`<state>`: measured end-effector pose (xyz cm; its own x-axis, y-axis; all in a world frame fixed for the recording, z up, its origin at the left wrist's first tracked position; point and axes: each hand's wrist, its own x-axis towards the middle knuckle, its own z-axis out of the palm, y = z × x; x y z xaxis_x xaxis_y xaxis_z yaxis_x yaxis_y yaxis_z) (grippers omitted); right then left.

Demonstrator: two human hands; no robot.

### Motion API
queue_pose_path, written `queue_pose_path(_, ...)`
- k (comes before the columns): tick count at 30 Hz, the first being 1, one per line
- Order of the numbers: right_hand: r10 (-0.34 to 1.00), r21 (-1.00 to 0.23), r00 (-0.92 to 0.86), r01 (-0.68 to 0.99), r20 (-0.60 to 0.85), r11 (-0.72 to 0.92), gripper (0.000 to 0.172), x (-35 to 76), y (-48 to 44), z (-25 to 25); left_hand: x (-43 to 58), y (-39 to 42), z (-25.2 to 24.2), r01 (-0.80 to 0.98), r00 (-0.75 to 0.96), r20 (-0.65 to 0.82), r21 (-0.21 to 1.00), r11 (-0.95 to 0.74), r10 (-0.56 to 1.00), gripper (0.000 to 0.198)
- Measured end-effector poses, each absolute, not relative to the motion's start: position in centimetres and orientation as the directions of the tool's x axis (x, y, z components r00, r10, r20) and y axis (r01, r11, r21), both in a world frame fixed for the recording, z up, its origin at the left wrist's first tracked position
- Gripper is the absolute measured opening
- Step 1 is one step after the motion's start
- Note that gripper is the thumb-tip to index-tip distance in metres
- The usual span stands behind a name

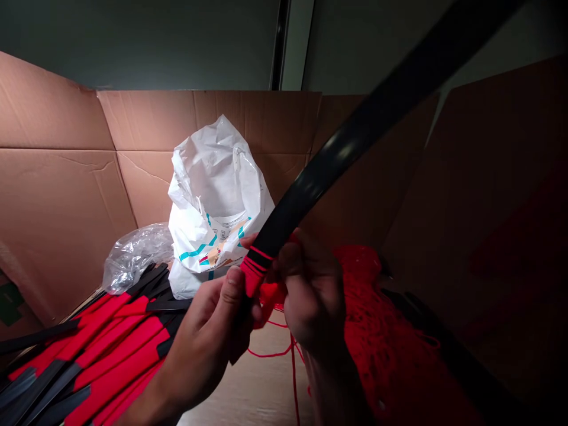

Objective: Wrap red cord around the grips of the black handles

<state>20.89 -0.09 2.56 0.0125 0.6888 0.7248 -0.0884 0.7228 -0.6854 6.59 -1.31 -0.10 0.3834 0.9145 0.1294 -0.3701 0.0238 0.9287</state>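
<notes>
A flat black strap (339, 145) slants from between my hands up to the top right. Red cord windings (255, 271) wrap its lower end, with thin black gaps showing near their upper edge. My left hand (206, 334) is closed around this lower part, the thumb lying along the windings. Close against the strap's right side, my right hand (313, 290) is closed with bent fingers on the red cord (270, 299). The exact grip of its fingertips is partly in shadow. Loose cord strands hang below my hands.
A crumpled white plastic bag (222, 207) stands open behind, beside clear plastic film (137, 251). At left lies a pile of black straps with red-covered sections (119, 337). A tangled heap of red cord (377, 325) is at right. Cardboard walls (57, 189) surround the wooden surface (248, 393).
</notes>
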Motion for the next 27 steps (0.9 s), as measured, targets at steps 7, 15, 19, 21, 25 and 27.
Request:
queue_pose_path(7,0.679,-0.669,0.062,-0.129,0.732,0.732,0.039,20.9,0.7,2.1,6.3,-0.6,0.1,-0.263,0.821,-0.029,0.867,0.423,0.571,0.068)
queue_pose_path(15,0.497,-0.522,0.161,0.293,0.853,0.801,0.036,21.2,0.4,2.2,8.5,-2.1,-0.6,0.167,-0.043,0.536,0.836,-0.523,0.843,0.051)
queue_pose_path(19,0.545,-0.556,0.115,0.199,0.831,0.807,0.042,21.3,0.4,2.1,8.1,-1.6,-0.5,0.074,-0.012,0.424,0.903,-0.423,0.905,0.068)
queue_pose_path(21,0.632,-0.636,0.082,0.052,0.771,0.77,0.039,21.4,0.7,2.0,7.5,-1.3,-0.2,-0.098,0.114,0.275,0.959,-0.264,0.955,0.067)
queue_pose_path(25,0.709,-0.696,0.016,-0.179,0.705,0.696,0.038,21.5,1.4,1.7,6.7,-0.9,0.1,-0.264,0.439,0.089,0.964,0.033,0.894,0.069)
queue_pose_path(27,0.709,-0.687,0.053,-0.203,0.704,0.698,0.044,21.4,1.7,1.6,6.7,-0.9,-0.2,-0.346,0.607,0.111,0.928,0.137,0.787,0.073)
